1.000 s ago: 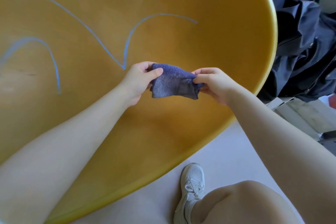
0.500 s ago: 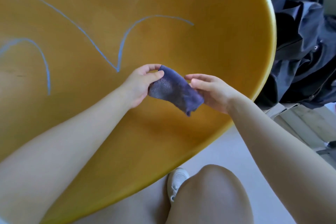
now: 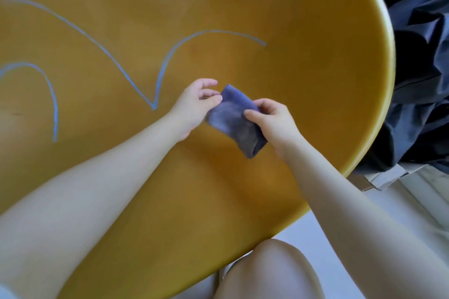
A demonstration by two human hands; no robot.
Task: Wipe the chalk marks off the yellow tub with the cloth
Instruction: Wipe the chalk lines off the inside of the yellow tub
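Over the smooth, curved inner wall of a large yellow tub (image 3: pixel 303 31), two bare forearms reach forward and meet near the middle of the view. The tub is glossy plastic with a rounded, paler rim sweeping down its right side. Blue chalk marks (image 3: pixel 155 85) run across its inside: a long V-shaped line with a curved tail, and an arch to the left of it. Both sit to the left of the hands, and the point of the V lies just beside the left wrist. A small purple-blue cloth (image 3: pixel 233 119), soft and slightly fuzzy, folded into a rough oblong, hangs between the two hands above the tub's surface, tilted so its lower end points down to the right. The left hand (image 3: pixel 194 107) pinches the cloth's upper left edge with thumb and fingertips, the other fingers loosely curved. The right hand (image 3: pixel 274 121) grips the cloth's right side, thumb across the front and fingers curled behind it. Right of the tub's rim lies crumpled dark blue fabric (image 3: pixel 418 80). Below the rim, a bare knee (image 3: pixel 269 272) shows over a pale floor (image 3: pixel 328 238).
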